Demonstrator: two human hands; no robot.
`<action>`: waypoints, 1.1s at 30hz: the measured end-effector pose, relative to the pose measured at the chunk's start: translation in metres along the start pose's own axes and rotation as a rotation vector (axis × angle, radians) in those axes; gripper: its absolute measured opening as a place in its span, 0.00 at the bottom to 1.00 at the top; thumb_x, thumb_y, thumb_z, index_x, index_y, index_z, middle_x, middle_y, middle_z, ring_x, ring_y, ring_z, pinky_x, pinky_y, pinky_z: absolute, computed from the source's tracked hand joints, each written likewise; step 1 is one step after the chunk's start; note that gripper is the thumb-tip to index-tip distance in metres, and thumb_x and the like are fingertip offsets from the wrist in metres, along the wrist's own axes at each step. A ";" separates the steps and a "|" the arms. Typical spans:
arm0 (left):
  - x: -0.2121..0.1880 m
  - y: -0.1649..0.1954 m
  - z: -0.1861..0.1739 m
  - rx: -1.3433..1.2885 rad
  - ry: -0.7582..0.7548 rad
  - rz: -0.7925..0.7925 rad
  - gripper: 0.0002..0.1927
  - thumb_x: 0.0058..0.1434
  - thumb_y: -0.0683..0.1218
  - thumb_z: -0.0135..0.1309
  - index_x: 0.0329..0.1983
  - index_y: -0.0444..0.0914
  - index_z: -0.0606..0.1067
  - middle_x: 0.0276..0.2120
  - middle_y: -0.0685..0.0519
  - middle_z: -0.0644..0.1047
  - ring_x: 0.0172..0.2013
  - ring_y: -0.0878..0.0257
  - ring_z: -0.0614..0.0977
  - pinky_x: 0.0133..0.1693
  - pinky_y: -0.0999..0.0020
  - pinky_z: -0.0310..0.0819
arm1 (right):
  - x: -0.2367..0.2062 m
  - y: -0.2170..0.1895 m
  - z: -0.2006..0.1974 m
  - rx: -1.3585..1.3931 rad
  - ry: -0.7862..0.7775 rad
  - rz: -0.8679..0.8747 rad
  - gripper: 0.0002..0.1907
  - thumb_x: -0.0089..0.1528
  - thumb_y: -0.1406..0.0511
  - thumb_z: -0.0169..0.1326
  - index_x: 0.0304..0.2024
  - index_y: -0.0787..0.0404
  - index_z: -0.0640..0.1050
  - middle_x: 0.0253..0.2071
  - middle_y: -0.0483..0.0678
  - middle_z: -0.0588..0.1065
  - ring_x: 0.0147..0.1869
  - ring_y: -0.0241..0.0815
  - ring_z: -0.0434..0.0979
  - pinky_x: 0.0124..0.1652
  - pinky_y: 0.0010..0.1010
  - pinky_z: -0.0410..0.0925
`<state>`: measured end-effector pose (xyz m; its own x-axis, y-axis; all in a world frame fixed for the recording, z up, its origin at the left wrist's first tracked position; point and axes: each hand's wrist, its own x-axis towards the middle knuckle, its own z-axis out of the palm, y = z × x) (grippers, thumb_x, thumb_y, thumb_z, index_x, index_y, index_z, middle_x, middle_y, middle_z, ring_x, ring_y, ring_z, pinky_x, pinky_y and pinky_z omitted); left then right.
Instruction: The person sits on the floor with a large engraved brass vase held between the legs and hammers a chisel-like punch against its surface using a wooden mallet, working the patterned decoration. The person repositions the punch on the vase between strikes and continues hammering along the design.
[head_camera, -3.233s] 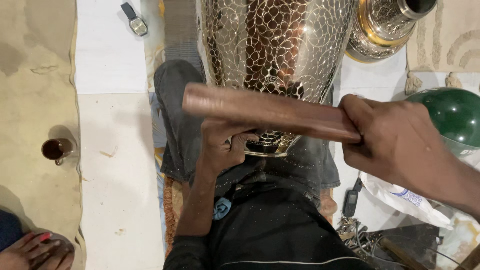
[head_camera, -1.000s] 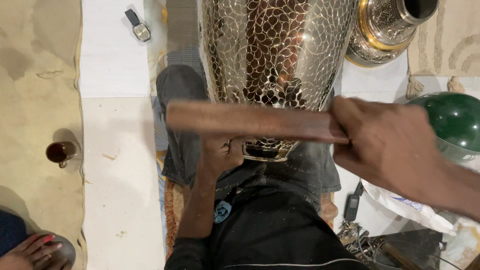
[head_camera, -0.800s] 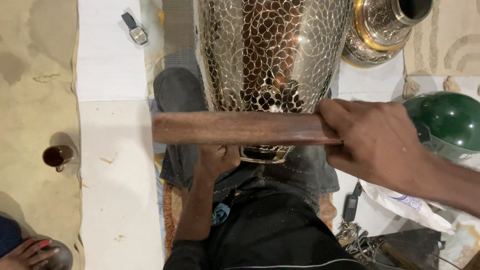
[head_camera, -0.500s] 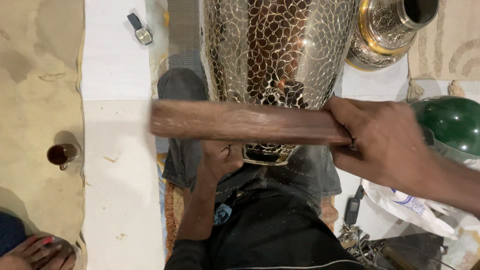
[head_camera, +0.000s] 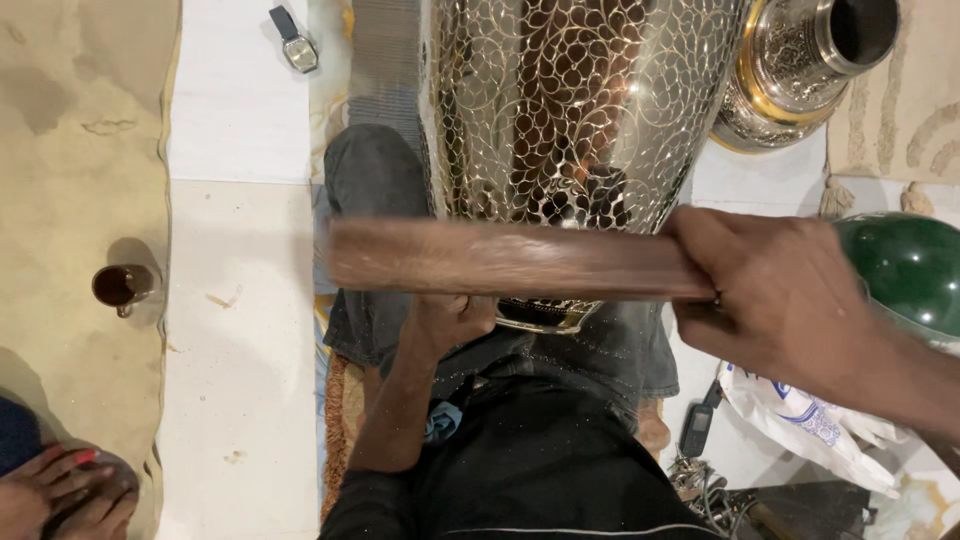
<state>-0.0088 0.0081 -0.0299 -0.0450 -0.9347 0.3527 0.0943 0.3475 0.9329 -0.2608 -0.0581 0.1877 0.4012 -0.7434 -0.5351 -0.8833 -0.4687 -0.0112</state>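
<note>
Already mid-work: right hand clenches wooden bat w/ closed fist at 3 o'clock; left hand steadies engraved brass vase, grip unclear.

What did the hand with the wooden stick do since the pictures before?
The right hand swung the wooden stick: first tilted with its far end higher, it dropped and now lies level across the bottom of the big patterned metal vase, a bit blurred. The hand kept its grip throughout. The left hand stayed under the vase's end. The small cup and the wristwatch did not move.
</note>
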 end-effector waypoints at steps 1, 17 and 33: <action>-0.001 0.000 -0.001 0.013 0.020 0.030 0.10 0.54 0.30 0.48 0.36 0.33 0.75 0.24 0.56 0.74 0.24 0.69 0.74 0.26 0.71 0.71 | 0.004 -0.002 0.002 0.134 0.064 -0.035 0.19 0.52 0.61 0.58 0.45 0.59 0.73 0.18 0.47 0.74 0.14 0.40 0.69 0.20 0.34 0.65; 0.008 0.019 -0.012 0.150 0.042 0.118 0.13 0.55 0.31 0.45 0.40 0.32 0.77 0.31 0.49 0.78 0.31 0.65 0.80 0.35 0.66 0.80 | -0.005 -0.019 -0.019 0.115 0.128 -0.026 0.17 0.49 0.62 0.61 0.39 0.58 0.74 0.21 0.46 0.73 0.17 0.42 0.72 0.20 0.38 0.68; 0.024 0.028 -0.014 -0.070 0.073 0.010 0.17 0.59 0.31 0.45 0.47 0.33 0.79 0.37 0.49 0.85 0.36 0.64 0.89 0.37 0.73 0.89 | -0.007 -0.018 -0.006 0.017 0.145 0.079 0.18 0.48 0.63 0.65 0.38 0.60 0.75 0.19 0.48 0.74 0.17 0.43 0.73 0.24 0.38 0.70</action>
<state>0.0062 -0.0053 0.0031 0.0284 -0.9350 0.3534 0.1642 0.3531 0.9211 -0.2461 -0.0472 0.1963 0.3603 -0.8394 -0.4070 -0.9170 -0.3988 0.0107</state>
